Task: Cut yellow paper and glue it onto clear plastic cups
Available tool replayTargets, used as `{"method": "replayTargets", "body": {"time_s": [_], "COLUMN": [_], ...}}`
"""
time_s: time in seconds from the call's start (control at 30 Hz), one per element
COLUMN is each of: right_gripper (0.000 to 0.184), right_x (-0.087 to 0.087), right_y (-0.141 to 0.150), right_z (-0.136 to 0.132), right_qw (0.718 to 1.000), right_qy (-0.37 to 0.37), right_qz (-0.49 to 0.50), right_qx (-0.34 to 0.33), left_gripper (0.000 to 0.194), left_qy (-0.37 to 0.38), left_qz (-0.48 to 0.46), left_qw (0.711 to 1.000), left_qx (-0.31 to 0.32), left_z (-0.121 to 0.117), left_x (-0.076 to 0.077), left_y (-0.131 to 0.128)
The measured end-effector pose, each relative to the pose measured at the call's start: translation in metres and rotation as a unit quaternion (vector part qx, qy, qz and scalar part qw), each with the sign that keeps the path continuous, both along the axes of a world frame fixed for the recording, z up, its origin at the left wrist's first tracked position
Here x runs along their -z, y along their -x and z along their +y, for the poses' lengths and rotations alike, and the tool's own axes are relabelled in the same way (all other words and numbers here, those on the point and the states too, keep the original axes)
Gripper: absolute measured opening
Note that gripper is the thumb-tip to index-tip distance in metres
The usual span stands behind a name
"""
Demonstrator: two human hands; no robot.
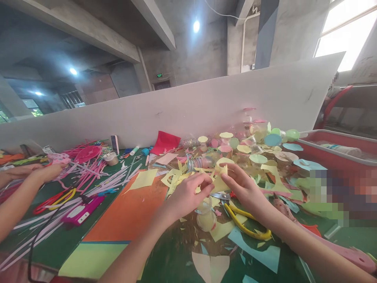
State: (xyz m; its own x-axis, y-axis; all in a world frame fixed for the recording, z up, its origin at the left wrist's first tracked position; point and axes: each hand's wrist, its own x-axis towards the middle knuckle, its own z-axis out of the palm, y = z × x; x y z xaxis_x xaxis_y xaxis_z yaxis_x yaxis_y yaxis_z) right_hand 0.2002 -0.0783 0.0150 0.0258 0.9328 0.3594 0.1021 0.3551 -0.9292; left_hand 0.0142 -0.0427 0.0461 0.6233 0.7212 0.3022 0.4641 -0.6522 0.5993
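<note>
Pinching a piece of yellow paper [220, 183] between thumb and fingers of the right hand [244, 188], above the scrap-strewn green counter [167, 255]. Holding the left hand [188, 192] just beside it, with thumb and forefinger close together near the paper's left edge; cannot tell whether pinching it too. Below the hands, on the counter: yellow-handled scissors [250, 228] and a clear plastic cup [206, 221]. To the left, an orange sheet [126, 216]; farther left, a co-worker's hand [53, 173] among pink strips [92, 171].
</note>
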Motion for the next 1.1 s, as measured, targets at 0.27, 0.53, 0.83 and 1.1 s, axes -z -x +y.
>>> {"method": "replayTargets", "body": {"time_s": [0.27, 0.53, 0.83, 1.1], "right_gripper": [0.038, 0.035, 0.039, 0.042], "right_x": [-0.004, -0.007, -0.012, -0.018], "right_y": [-0.001, -0.001, 0.0, 0.001], "right_z": [-0.002, -0.005, -0.006, -0.007], "right_qw": [1.0, 0.999, 0.999, 0.999], "right_qy": [0.007, 0.027, 0.018, -0.004], "right_qz": [-0.008, 0.024, 0.035, -0.008], "right_qx": [-0.004, -0.012, -0.003, 0.046], "left_gripper": [0.025, 0.024, 0.014, 0.017], "left_qy": [-0.063, -0.136, -0.129, -0.025], "left_qz": [0.028, 0.046, 0.005, -0.011], "left_qw": [0.997, 0.989, 0.991, 1.0], "left_qx": [0.043, 0.025, 0.023, 0.001], "left_z": [0.004, 0.001, 0.005, 0.0], "left_x": [0.004, 0.003, 0.006, -0.001], "left_y": [0.004, 0.003, 0.003, -0.001]}}
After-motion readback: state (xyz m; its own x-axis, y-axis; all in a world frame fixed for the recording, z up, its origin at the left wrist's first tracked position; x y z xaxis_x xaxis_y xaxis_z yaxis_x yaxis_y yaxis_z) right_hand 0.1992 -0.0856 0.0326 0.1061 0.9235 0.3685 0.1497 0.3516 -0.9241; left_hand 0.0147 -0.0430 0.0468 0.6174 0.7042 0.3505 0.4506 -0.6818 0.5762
